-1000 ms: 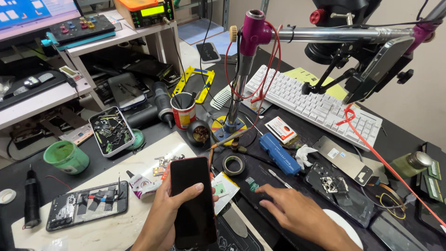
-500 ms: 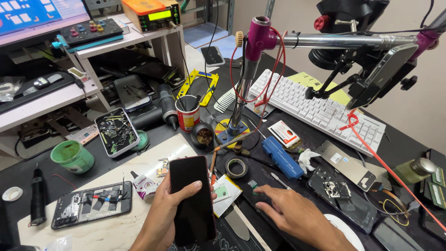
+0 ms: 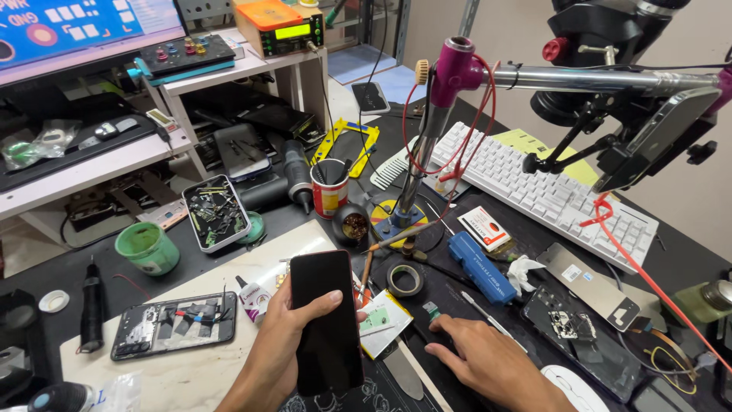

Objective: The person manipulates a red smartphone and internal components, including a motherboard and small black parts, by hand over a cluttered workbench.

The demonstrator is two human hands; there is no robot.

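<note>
Gripping a black phone (image 3: 326,320), left hand (image 3: 284,336); right hand (image 3: 488,366) flat beside it, empty, on the mat (image 3: 457,294).

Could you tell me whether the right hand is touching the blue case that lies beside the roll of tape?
Apart. The head view shows the right hand resting flat on the dark mat, with a plain strip of mat between its fingertips and the blue case.

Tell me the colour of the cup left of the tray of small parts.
Green. The cup shows best in the head view, left of the tray.
</note>
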